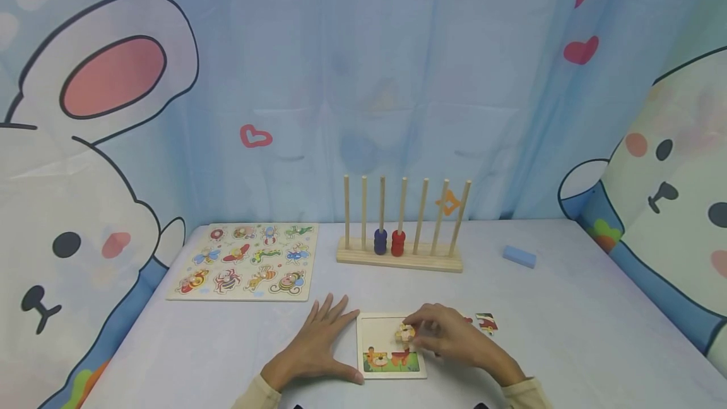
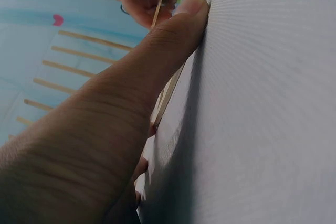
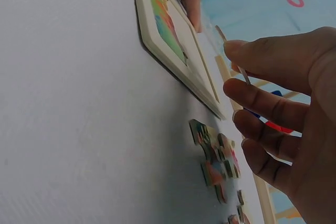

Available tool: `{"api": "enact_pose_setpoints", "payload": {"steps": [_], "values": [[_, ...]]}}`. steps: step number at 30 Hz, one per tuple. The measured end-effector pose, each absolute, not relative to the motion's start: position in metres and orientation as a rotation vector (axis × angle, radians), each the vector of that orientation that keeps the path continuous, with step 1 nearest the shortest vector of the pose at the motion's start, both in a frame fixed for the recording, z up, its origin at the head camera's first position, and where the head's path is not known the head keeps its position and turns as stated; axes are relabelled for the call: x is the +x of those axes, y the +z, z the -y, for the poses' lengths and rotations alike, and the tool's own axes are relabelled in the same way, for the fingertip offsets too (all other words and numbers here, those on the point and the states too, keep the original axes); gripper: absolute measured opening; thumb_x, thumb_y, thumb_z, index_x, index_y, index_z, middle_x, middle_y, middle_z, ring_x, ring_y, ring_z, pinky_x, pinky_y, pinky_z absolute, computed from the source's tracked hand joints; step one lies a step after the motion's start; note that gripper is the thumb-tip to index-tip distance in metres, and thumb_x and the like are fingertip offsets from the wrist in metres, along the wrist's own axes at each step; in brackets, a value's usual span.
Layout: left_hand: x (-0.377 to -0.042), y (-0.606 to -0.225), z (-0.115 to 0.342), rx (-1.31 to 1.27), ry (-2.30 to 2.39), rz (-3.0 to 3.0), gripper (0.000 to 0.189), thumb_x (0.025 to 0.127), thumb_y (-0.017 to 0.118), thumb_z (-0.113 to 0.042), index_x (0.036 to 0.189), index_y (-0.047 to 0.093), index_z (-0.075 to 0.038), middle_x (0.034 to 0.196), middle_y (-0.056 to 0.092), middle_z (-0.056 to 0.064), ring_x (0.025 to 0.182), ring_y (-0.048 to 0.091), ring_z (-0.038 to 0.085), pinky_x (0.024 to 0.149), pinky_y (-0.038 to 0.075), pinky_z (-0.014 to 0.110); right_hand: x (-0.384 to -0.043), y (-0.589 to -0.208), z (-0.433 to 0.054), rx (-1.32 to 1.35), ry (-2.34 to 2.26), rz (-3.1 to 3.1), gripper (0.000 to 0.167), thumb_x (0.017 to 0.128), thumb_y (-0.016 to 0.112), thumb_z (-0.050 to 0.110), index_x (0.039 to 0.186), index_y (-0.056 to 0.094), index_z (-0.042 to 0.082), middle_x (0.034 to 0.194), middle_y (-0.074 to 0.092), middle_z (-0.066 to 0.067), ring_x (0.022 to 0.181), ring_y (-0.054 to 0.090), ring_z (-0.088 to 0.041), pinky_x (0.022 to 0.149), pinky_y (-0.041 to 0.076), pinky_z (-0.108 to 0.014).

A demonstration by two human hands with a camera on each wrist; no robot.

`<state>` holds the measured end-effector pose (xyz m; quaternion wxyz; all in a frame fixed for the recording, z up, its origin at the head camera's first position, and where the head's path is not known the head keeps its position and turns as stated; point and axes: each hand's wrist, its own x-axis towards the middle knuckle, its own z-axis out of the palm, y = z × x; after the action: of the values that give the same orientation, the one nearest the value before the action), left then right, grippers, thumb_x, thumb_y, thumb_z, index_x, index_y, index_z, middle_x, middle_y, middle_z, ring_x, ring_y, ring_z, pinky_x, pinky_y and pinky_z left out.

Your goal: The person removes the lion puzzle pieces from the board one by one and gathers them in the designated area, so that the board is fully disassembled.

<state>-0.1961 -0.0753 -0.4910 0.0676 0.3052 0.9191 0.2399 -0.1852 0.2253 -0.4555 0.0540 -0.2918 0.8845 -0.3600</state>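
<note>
Pinches a small wooden puzzle piece (image 1: 404,333) between thumb and index finger of the right hand (image 1: 451,330), just above the right part of the far half of the puzzle tray (image 1: 377,332). Turns its thin edge toward both wrist views and its printed yellow face up toward the head view. Lies roughly along the plane of the tray in the left wrist view; cannot tell a long axis, with fingertips covering the right end.

Spreads the left hand (image 1: 324,343) along the left edge of the tray, index fingertip at the far left corner, thumb tip at the near left corner.

Shows fitted pieces (image 1: 390,361) across the near half of the tray, long axis of the row running left to right, and pale wood over the far half, inside a raised rim.

Gives room on the bench (image 1: 568,333) from the far edge of the tray to a peg stand (image 1: 420,262), well beyond it. Narrows at the right of the tray, with loose pieces (image 1: 486,322) near that edge. Widens farther right, up to a blue block (image 1: 519,256) beyond the tray. Includes an insect board (image 1: 241,262) beyond the tray and to its left, apart from the spread fingers.
</note>
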Motion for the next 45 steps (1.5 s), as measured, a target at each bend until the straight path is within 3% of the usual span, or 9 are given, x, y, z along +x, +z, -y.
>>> {"api": "enact_pose_setpoints", "payload": {"steps": [10, 24, 32, 39, 45], "values": [[-0.196, -0.490, 0.075, 0.901, 0.724, -2.759, 0.107, 0.061, 0.077, -0.068, 0.148, 0.037, -0.020, 0.160, 0.018, 0.010, 0.147, 0.005, 0.036, 0.118, 0.002, 0.057, -0.186, -0.454, -0.232, -0.892, -1.178, -2.627, 0.034, 0.088, 0.069, 0.029, 0.115, 0.068, 0.009, 0.094, 0.066, 0.005, 0.079, 0.055, -0.003, 0.066, 0.051, -0.023], [-0.196, -0.490, 0.075, 0.897, 0.731, -2.758, 0.106, 0.062, 0.077, -0.068, 0.148, 0.037, -0.020, 0.160, 0.018, 0.009, 0.147, 0.004, 0.035, 0.118, 0.002, 0.056, -0.185, -0.454, -0.241, -0.813, -1.127, -2.635, 0.033, 0.089, 0.068, 0.027, 0.118, 0.066, 0.011, 0.089, 0.063, 0.010, 0.073, 0.054, -0.002, 0.062, 0.050, -0.023], [-0.197, -0.491, 0.075, 0.903, 0.734, -2.758, 0.107, 0.062, 0.076, -0.068, 0.148, 0.037, -0.020, 0.160, 0.018, 0.010, 0.147, 0.004, 0.035, 0.118, 0.002, 0.057, -0.185, -0.451, -0.250, -0.729, -1.166, -2.598, 0.032, 0.090, 0.068, 0.029, 0.117, 0.066, 0.013, 0.084, 0.060, 0.005, 0.070, 0.052, -0.003, 0.057, 0.047, -0.022], [-0.197, -0.492, 0.076, 0.930, 0.733, -2.761, 0.107, 0.062, 0.075, -0.070, 0.148, 0.038, -0.019, 0.159, 0.019, 0.011, 0.147, 0.006, 0.038, 0.117, 0.003, 0.059, -0.183, -0.450, -0.256, -0.620, -1.257, -2.471, 0.032, 0.091, 0.066, 0.025, 0.120, 0.063, 0.010, 0.082, 0.062, -0.004, 0.052, 0.049, -0.006, 0.038, 0.039, -0.017], [-0.198, -0.492, 0.076, 0.932, 0.713, -2.772, 0.107, 0.062, 0.076, -0.069, 0.148, 0.038, -0.019, 0.159, 0.020, 0.012, 0.147, 0.006, 0.038, 0.117, 0.004, 0.059, -0.181, -0.450, -0.266, -0.679, -1.339, -2.408, 0.036, 0.094, 0.063, 0.020, 0.124, 0.060, 0.002, 0.079, 0.065, -0.009, 0.050, 0.048, -0.007, 0.036, 0.043, -0.022]]}}
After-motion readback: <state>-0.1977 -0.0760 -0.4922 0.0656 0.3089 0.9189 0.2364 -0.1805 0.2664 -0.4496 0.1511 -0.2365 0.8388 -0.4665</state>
